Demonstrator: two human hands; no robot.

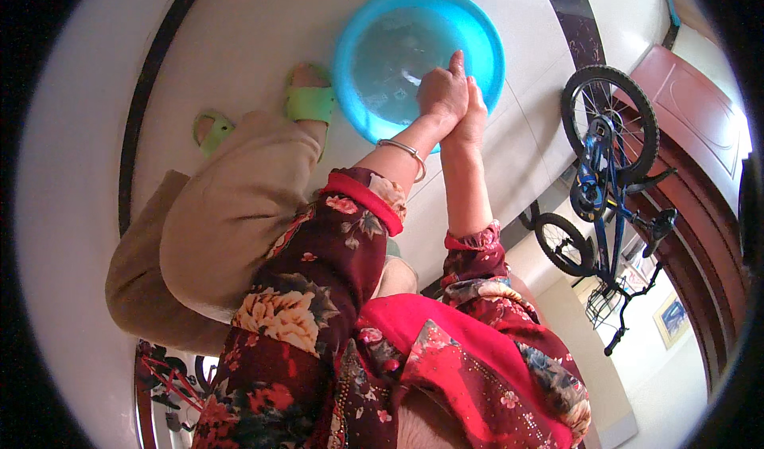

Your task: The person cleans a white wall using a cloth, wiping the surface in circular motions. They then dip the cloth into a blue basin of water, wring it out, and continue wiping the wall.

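Note:
My left hand [443, 94] and my right hand [470, 120] are pressed together over the right side of a blue plastic basin [492, 55]. The fingers of the left are curled, with its thumb sticking up. Most of the right hand's fingers are hidden behind the left, and whatever may be between the palms is out of sight. Cloudy water [391, 49] with some bubbles fills the bottom of the basin. Around the left wrist is a silver bangle [406, 150]. Both floral sleeves [358, 210] are pushed up the forearms.
Legs in beige trousers [239, 204] and green sandals [310, 104] are left of the basin. A blue bicycle [603, 228] stands to the right by a reddish-brown door [674, 91]. Part of a red bicycle [170, 377] shows lower left. Pale tiles [250, 43] cover the floor.

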